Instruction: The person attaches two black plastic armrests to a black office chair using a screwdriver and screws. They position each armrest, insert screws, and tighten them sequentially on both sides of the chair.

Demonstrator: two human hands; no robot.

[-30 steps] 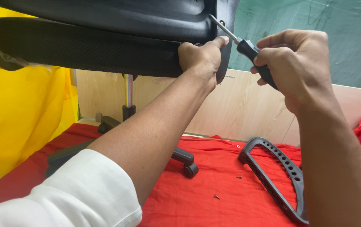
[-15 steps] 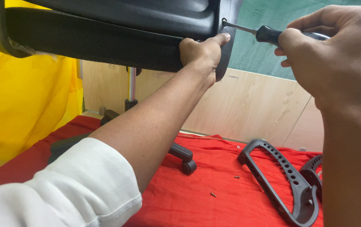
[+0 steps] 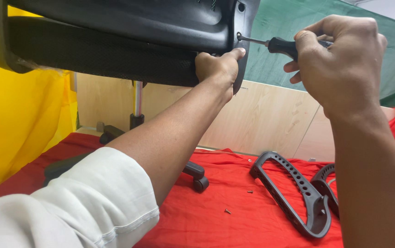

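Note:
A black office chair seat (image 3: 114, 27) fills the top of the head view, seen from below. My left hand (image 3: 218, 64) grips its padded edge beside a black plastic side bracket (image 3: 243, 27). My right hand (image 3: 340, 55) is shut on a black-handled screwdriver (image 3: 278, 45), held nearly level, with its metal tip at a screw in the bracket. A white sleeve covers my left upper arm at the bottom left.
The chair's chrome column (image 3: 136, 98) and wheeled base (image 3: 197, 177) stand on a red cloth (image 3: 234, 216). Two grey perforated armrest parts (image 3: 294, 188) and loose screws (image 3: 227, 211) lie on the cloth. Yellow fabric hangs at left, a wooden panel and green cloth behind.
My right hand has levelled the screwdriver from a slanted hold and its tip now sits in the bracket's screw. The view has shifted, showing a second armrest part.

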